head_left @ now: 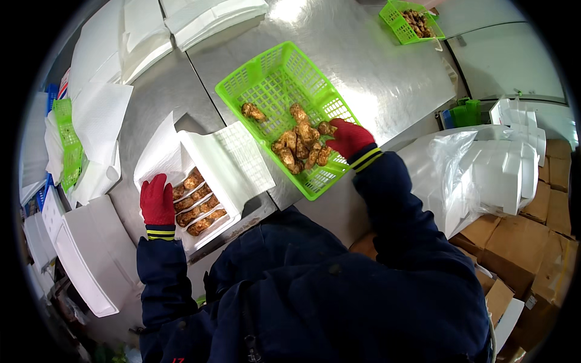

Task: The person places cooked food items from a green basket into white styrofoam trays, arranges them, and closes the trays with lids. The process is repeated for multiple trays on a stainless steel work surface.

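Note:
My right hand [350, 139], in a red glove, grips a brown mushroom [327, 128] at the right side of a bright green plastic basket [245, 78]. More knobbly brown mushrooms [296, 142] lie heaped in the basket's near half, and a single one [253, 112] sits apart at its left. To the left stands a white foam box [227, 227] lined with white paper [236, 160], which folds out over its right side. Mushrooms [200, 206] lie inside in rows with white strips between them. My left hand [157, 202], also red-gloved, rests at the box's left edge with its fingers extended.
The steel table [393, 85] carries stacks of white sheets [212, 21] at the far left. Another green basket [396, 24] of mushrooms stands far right. White foam boxes [91, 254] flank the left; plastic-wrapped foam [484, 175] and cardboard boxes [508, 242] are at right.

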The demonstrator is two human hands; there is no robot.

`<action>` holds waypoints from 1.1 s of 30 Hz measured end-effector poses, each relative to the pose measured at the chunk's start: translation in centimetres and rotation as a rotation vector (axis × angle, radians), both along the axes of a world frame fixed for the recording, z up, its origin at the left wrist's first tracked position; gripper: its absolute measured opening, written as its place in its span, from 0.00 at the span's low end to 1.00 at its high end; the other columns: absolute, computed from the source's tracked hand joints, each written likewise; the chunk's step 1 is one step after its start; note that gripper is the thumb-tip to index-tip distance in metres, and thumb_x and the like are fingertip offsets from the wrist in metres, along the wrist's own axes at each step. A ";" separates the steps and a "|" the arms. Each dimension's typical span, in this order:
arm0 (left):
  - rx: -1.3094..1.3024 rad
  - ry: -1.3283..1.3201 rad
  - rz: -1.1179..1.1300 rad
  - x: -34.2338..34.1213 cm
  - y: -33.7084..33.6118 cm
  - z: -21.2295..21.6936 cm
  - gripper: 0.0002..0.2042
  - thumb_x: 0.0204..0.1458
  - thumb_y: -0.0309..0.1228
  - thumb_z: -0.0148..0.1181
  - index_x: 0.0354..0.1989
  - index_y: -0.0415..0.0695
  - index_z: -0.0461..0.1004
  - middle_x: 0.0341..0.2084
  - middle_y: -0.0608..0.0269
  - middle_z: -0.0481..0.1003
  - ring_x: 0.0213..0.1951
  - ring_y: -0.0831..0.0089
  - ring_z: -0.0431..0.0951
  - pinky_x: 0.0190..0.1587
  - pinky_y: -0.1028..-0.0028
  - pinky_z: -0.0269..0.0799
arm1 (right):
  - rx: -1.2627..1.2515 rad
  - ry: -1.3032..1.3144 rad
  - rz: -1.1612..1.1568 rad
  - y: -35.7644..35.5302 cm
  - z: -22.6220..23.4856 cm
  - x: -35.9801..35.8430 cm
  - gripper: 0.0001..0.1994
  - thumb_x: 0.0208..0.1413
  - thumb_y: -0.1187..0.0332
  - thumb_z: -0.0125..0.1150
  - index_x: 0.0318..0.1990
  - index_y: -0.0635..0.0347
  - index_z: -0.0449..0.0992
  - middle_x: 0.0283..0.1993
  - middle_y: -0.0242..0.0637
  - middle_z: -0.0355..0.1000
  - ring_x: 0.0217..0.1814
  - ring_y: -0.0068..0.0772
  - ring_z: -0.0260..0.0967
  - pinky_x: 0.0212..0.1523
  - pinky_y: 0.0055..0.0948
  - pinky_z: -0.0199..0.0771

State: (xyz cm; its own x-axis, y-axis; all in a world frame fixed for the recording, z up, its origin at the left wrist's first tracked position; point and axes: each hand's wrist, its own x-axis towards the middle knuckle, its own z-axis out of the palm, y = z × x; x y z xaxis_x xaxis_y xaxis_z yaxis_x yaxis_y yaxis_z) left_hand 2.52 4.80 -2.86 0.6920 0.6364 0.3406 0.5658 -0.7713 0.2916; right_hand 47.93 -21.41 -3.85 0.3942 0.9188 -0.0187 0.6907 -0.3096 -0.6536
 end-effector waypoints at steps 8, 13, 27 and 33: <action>0.026 0.068 0.035 0.0 -0.4 0.6 0.13 0.47 0.24 0.63 0.42 0.44 0.74 0.37 0.55 0.78 0.43 0.55 0.77 0.54 0.56 0.68 | -0.338 -0.097 0.050 7.7 2.0 -3.7 0.46 0.41 0.58 0.70 0.67 0.52 0.51 0.51 0.53 0.68 0.51 0.53 0.68 0.48 0.44 0.70; 0.025 0.053 0.029 -0.4 -0.4 0.3 0.13 0.46 0.22 0.62 0.42 0.45 0.74 0.36 0.56 0.78 0.41 0.56 0.77 0.54 0.55 0.68 | 0.005 -0.109 -0.062 7.8 5.2 -1.2 0.31 0.47 0.65 0.66 0.60 0.57 0.63 0.53 0.52 0.68 0.53 0.53 0.67 0.52 0.41 0.69; 0.044 0.056 0.060 -0.3 -0.2 -0.3 0.08 0.47 0.25 0.61 0.36 0.46 0.75 0.30 0.60 0.78 0.37 0.58 0.77 0.52 0.55 0.69 | -0.223 0.843 0.198 9.8 3.6 -3.7 0.14 0.52 0.64 0.61 0.44 0.61 0.75 0.33 0.38 0.75 0.33 0.31 0.74 0.35 0.29 0.74; 0.008 0.062 0.099 0.5 -0.5 0.8 0.09 0.48 0.25 0.57 0.38 0.45 0.73 0.35 0.56 0.77 0.41 0.56 0.76 0.53 0.55 0.67 | -0.200 1.444 0.177 12.7 6.8 -6.8 0.23 0.56 0.67 0.58 0.58 0.64 0.63 0.46 0.37 0.71 0.44 0.29 0.71 0.42 0.25 0.72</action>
State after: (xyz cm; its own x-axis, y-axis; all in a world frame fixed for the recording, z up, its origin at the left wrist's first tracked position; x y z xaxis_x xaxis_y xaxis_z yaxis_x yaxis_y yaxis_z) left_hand 3.06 4.28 -2.03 0.6459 0.7001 0.3042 0.6559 -0.7129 0.2481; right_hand 41.12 -8.73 2.96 -0.1916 0.8868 -0.4206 -0.4733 -0.4589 -0.7520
